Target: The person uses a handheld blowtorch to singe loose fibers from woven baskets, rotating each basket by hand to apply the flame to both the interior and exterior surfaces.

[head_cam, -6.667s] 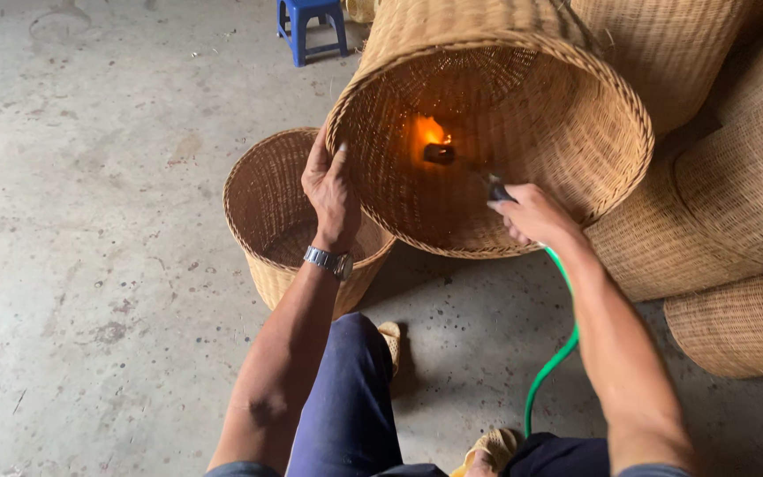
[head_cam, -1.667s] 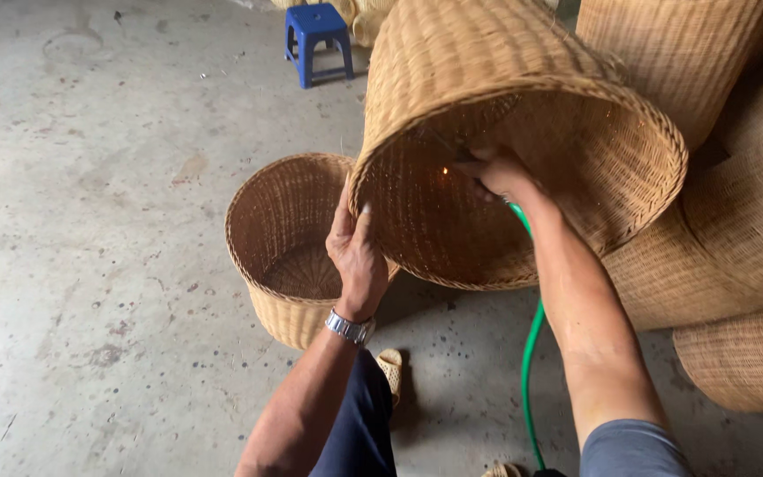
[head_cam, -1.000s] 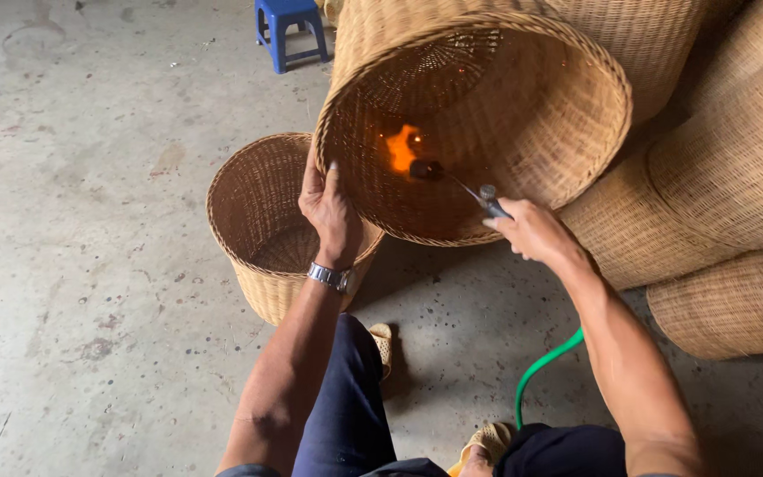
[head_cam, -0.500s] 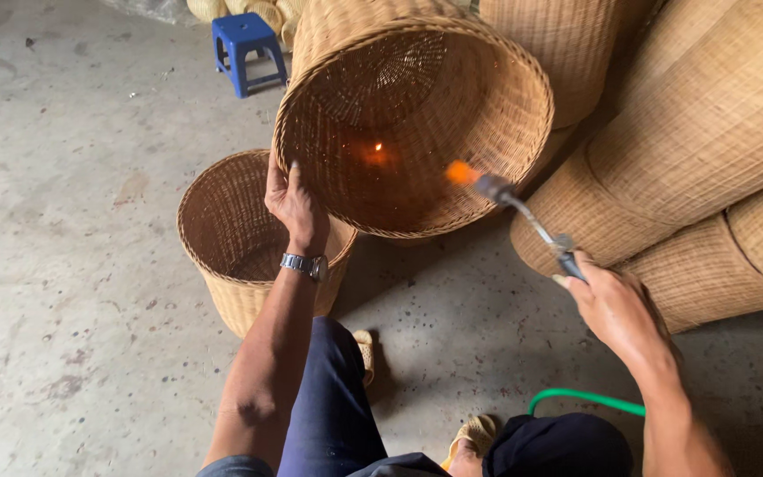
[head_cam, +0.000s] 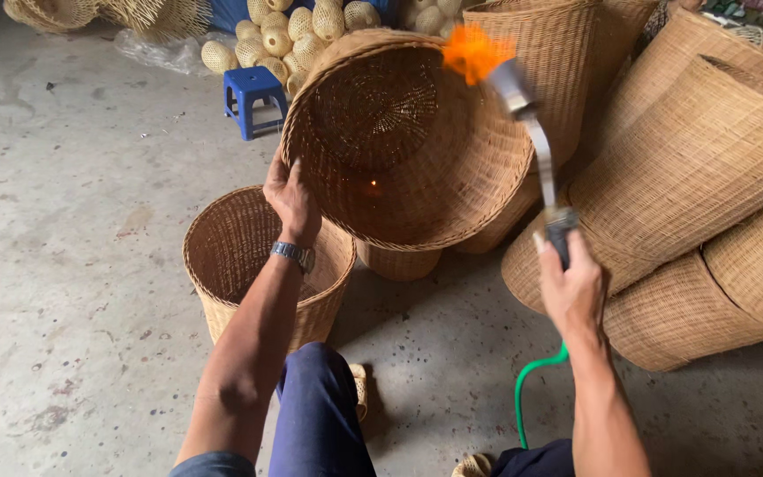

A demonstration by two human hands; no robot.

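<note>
My left hand [head_cam: 291,200], with a wristwatch, grips the rim of a big woven basket [head_cam: 404,141] that is tipped on its side with its mouth toward me. A small ember glows inside it. My right hand [head_cam: 570,283] holds the dark handle of a gas torch [head_cam: 532,141]. The torch points up and away, outside the basket's rim, with an orange flame [head_cam: 472,51] at its nozzle. A green hose [head_cam: 532,382] runs down from the handle.
A second open basket [head_cam: 236,256] stands upright on the concrete floor under my left arm. Stacked woven baskets [head_cam: 708,177] fill the right side. A blue stool [head_cam: 254,99] and a pile of small woven balls [head_cam: 293,35] lie at the back.
The torch flame was inside the basket, then my right hand drew it out to the right and raised it above the rim. My left hand stays on the rim.
</note>
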